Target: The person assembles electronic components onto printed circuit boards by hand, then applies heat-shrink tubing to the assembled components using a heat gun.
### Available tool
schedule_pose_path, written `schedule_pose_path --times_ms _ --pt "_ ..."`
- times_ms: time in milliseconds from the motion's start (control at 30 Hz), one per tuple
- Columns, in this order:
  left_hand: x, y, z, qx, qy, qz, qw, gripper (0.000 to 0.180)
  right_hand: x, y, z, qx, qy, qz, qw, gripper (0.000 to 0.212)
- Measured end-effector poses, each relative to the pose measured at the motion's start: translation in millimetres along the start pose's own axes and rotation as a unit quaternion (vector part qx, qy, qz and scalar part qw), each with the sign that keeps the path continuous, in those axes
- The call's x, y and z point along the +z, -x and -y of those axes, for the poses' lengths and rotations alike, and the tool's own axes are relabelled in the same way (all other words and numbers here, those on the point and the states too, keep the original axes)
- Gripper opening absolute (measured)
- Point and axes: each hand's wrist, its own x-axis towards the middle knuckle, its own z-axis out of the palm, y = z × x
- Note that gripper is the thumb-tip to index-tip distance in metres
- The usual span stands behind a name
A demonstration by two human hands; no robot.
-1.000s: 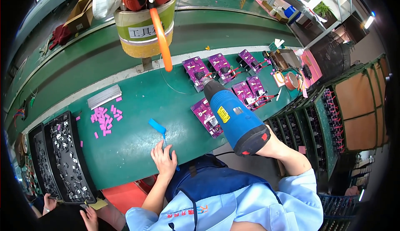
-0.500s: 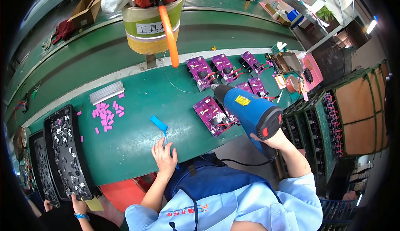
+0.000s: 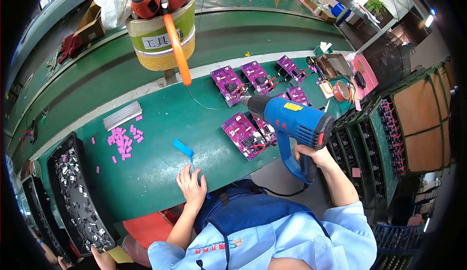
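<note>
My right hand [image 3: 314, 154] grips the handle of a blue heat gun [image 3: 296, 124], its metal nozzle pointing left beside the purple circuit boards [image 3: 242, 133]. Several of these boards lie in two rows on the green bench, with black parts and red wires on them. Near the front edge my left hand [image 3: 193, 188] is curled round a slim tool with a flat blue end [image 3: 183, 147]. The tool's shaft runs under my fingers, and its grip is mostly hidden. A cable hangs from the heat gun toward my apron.
A pile of pink pieces [image 3: 121, 141] and a ridged silver stack [image 3: 122, 116] lie left. Black trays [image 3: 82, 197] of small parts stand at far left, with another person's hand [image 3: 103, 259] there. A tool bucket [image 3: 163, 58] overhangs the back; loaded racks [image 3: 374, 148] stand right.
The heat gun has turned in my right hand, its rear end dropping a little and its side showing more. My left hand stays at the blue tool. The whole view has shifted slightly.
</note>
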Motion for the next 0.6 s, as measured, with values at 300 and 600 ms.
schedule_pose_path --times_ms 300,600 --pt "0 0 -1 -0.006 -0.002 -0.007 1.000 0.023 -20 -18 3 0.024 -0.127 -0.036 0.991 0.013" --pt "2 1 0 -0.002 -0.005 -0.010 1.000 0.023 -40 -34 -1 0.054 -0.165 -0.018 0.985 0.030"
